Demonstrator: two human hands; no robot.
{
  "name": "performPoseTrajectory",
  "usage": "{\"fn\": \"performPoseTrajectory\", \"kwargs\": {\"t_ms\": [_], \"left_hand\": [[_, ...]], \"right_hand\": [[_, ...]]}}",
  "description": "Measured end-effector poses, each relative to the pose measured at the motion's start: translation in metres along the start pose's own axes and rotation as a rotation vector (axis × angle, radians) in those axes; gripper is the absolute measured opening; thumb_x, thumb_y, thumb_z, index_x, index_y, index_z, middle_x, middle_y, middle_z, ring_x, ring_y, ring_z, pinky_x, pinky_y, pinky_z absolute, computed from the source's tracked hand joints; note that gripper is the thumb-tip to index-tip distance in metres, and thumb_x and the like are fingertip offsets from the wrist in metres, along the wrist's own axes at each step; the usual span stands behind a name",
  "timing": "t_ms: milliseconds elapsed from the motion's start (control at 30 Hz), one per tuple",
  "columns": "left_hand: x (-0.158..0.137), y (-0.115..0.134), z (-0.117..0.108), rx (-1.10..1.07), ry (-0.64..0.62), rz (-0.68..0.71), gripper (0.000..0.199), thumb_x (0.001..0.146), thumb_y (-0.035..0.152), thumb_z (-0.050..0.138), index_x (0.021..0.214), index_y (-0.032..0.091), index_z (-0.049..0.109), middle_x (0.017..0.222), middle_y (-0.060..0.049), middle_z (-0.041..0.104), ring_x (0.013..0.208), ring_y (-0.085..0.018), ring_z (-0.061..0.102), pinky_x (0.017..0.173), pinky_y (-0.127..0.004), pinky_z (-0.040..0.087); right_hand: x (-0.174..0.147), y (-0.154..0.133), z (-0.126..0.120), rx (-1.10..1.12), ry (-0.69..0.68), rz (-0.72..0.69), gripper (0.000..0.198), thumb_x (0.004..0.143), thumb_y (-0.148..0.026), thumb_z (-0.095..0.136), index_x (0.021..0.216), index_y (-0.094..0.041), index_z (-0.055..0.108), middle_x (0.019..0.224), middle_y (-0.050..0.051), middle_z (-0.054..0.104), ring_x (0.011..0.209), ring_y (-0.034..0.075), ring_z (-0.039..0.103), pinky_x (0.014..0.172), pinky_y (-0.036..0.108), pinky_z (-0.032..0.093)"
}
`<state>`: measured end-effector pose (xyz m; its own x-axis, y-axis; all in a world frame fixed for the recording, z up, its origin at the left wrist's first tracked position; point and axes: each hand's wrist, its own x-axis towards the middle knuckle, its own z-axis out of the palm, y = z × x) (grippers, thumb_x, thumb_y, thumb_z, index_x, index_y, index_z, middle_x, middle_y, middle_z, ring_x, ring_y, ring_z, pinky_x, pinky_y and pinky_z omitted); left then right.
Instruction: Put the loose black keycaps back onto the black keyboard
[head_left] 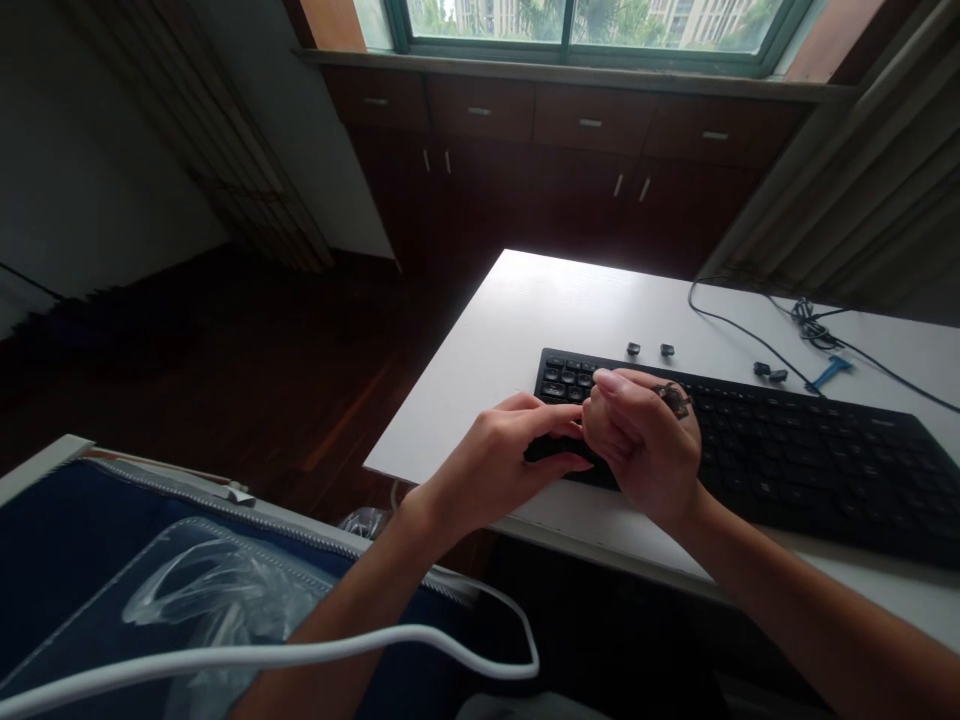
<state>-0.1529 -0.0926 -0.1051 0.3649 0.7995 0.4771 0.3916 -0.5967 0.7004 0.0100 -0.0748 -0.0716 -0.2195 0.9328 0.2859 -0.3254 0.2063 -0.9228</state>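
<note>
A black keyboard (810,440) lies slantwise on the white table, its left end partly behind my hands. My left hand (510,450) is over that end, thumb and index finger apart, fingertips close against my right hand. My right hand (645,445) is curled into a fist above the keys, thumb on top. A small dark shape (673,399) shows by the knuckles of the right hand; I cannot make out what it is. What the fist holds, if anything, is hidden. Loose black keycaps (667,350) lie behind the keyboard, with more keycaps (762,369) farther right.
A blue T-shaped plastic piece (832,372) and a coiled black cable (810,318) lie on the white table (465,400) at the back right. A white cord (360,640) crosses the foreground over a dark blue zipped fabric (67,560) with clear plastic (217,580).
</note>
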Motion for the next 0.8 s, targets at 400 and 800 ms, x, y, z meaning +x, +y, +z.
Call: {"fn": "performPoseTrajectory", "kwargs": {"t_ms": [400,800], "left_hand": [[-0.004,-0.005,-0.001,0.073,0.098,0.058,0.037,0.084,0.03,0.083,0.117,0.021,0.07,0.122,-0.006,0.073,0.113,-0.025,0.064,0.101,-0.041,0.055],[-0.006,-0.004,-0.002,0.095,0.053,0.032,0.045,0.083,0.033,0.085,0.123,0.018,0.07,0.126,-0.008,0.071,0.12,-0.024,0.062,0.105,-0.039,0.055]], "right_hand": [[-0.003,0.011,0.005,-0.199,-0.022,-0.029,0.051,0.098,-0.035,0.063,0.054,-0.02,0.044,0.048,-0.004,0.04,0.045,0.009,0.032,0.045,0.029,0.023],[0.012,-0.012,0.004,0.161,0.067,0.11,0.051,0.084,-0.029,0.068,0.048,-0.022,0.032,0.042,-0.007,0.028,0.036,0.008,0.023,0.036,0.028,0.017]]}}
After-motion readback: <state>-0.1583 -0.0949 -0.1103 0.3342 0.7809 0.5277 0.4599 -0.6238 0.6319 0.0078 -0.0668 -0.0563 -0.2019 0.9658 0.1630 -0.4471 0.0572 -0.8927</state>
